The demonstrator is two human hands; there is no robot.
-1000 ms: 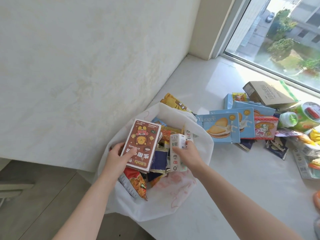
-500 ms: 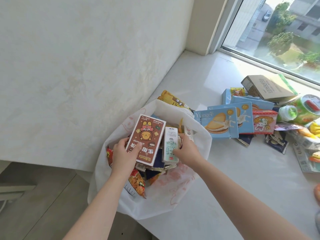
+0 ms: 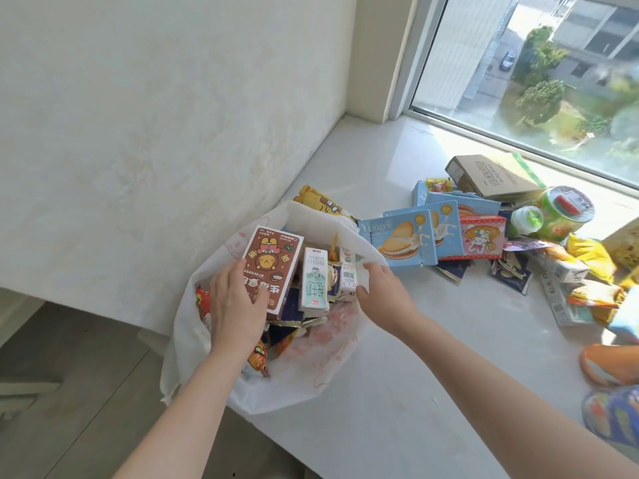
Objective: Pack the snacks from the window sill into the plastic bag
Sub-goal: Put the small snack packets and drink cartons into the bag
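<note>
Head view.

- Plastic bag (image 3: pixel 193 326): thin white film, limp. It sits at the near left end of the window sill (image 3: pixel 432 357), mouth open and already stuffed. Judgement: the film gives no support, so the rim needs holding while things go in.
- Left hand (image 3: pixel 238 305): inside the bag mouth, gripping the lower end of a brown box (image 3: pixel 273 261), fingers along its left edge and thumb on the printed face. The box stands tilted on the contents. Judgement: stiff card, light, best held by the edges.
- Milk carton (image 3: pixel 314 285): upright, just right of the brown box and touching it. Judgement: dense for its size and rigid, but it could be squashed. Take it round the body.
- Right hand (image 3: pixel 383 295): fingers spread and relaxed, holding nothing. It is at the bag's right rim, fingertips near a second carton (image 3: pixel 347 274).
- Blue biscuit boxes (image 3: pixel 397 242): on the sill just beyond the right hand, leaning against each other. Judgement: light, with fragile contents. Grasp across the short sides.
- Pile of snacks (image 3: pixel 511 267): further right, well apart from both hands. Foil packets, a red box (image 3: pixel 482 236) and a green cup (image 3: pixel 563 212). Judgement: the packets are soft and slippery, so pinch them at a seam.
</note>
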